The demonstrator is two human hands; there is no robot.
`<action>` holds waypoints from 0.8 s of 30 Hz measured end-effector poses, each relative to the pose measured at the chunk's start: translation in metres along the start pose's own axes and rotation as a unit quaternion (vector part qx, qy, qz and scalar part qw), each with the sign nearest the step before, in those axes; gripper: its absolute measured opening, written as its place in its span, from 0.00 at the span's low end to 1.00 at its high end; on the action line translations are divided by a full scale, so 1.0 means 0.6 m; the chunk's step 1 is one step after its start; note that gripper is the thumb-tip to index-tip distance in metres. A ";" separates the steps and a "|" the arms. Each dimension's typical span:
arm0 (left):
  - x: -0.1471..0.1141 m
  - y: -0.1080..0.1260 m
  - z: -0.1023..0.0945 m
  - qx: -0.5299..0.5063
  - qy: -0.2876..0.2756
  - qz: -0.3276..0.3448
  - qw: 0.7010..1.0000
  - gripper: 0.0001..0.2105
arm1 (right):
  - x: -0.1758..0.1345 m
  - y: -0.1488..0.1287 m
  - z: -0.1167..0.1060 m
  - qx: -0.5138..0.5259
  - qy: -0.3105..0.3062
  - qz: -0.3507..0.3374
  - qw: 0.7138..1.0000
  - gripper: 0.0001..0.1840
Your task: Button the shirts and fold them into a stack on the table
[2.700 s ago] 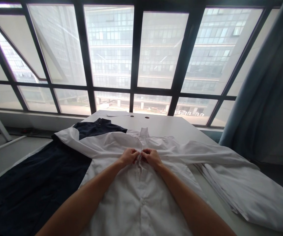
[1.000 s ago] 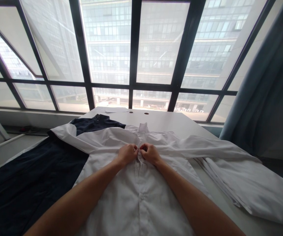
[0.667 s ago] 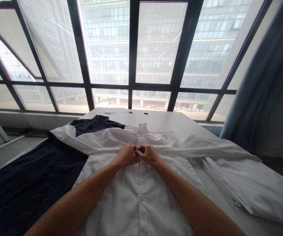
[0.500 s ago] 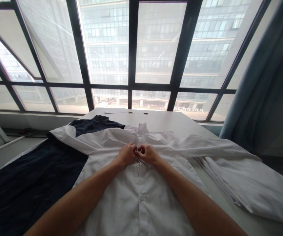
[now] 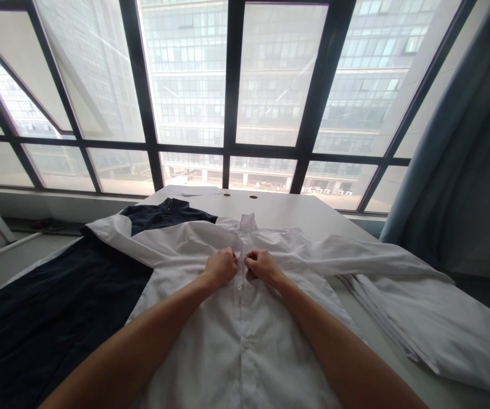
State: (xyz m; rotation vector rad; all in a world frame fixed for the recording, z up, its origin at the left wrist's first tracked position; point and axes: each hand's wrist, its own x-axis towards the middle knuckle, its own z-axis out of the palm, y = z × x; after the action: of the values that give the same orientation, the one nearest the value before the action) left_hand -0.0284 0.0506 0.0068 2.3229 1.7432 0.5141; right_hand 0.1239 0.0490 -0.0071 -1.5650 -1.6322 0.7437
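Observation:
A white long-sleeved shirt lies spread out front side up, with its collar at the far end and both sleeves stretched sideways. At the upper front opening, my left hand pinches the left edge of the cloth. Across a small gap, my right hand is closed on the right edge, which it lifts a little. Just below the hands a small pale button shows on the front strip. The fingertips partly hide the cloth between them.
A dark navy garment lies on the left, partly under the white sleeve. Folded white cloth is stacked at the right. Behind are the white table top with two round holes, tall windows, and a grey-blue curtain.
My hands, which were together at the shirt front, have come slightly apart. The front edges now part between them, and the button below has come into sight.

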 end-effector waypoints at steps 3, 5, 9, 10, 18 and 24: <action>0.000 0.007 -0.007 -0.004 -0.020 -0.033 0.999 0.13 | -0.002 -0.004 -0.007 0.095 -0.042 0.061 0.993 0.04; 0.002 0.008 -0.007 -0.045 -0.032 -0.022 0.998 0.11 | -0.005 -0.009 -0.013 0.148 -0.068 0.092 0.982 0.04; 0.012 0.002 -0.005 -0.247 -0.131 -0.015 0.960 0.13 | -0.009 -0.015 -0.024 0.213 -0.102 0.106 0.966 0.04; 0.015 -0.001 -0.004 -0.307 -0.159 -0.023 0.938 0.13 | -0.010 -0.014 -0.026 0.222 -0.105 0.099 0.964 0.04; 0.021 -0.018 0.002 -0.505 -0.216 -0.029 0.835 0.14 | -0.006 -0.002 -0.017 0.236 -0.105 0.053 0.965 0.04; 0.023 -0.017 0.010 -0.485 -0.191 -0.024 0.853 0.18 | -0.008 -0.003 -0.021 0.248 -0.112 0.044 0.961 0.03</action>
State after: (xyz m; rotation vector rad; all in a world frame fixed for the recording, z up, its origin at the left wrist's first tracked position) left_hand -0.0320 0.0671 -0.0003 1.5010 0.9782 0.6581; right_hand 0.1331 0.0433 0.0006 -1.2258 -1.3881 1.3046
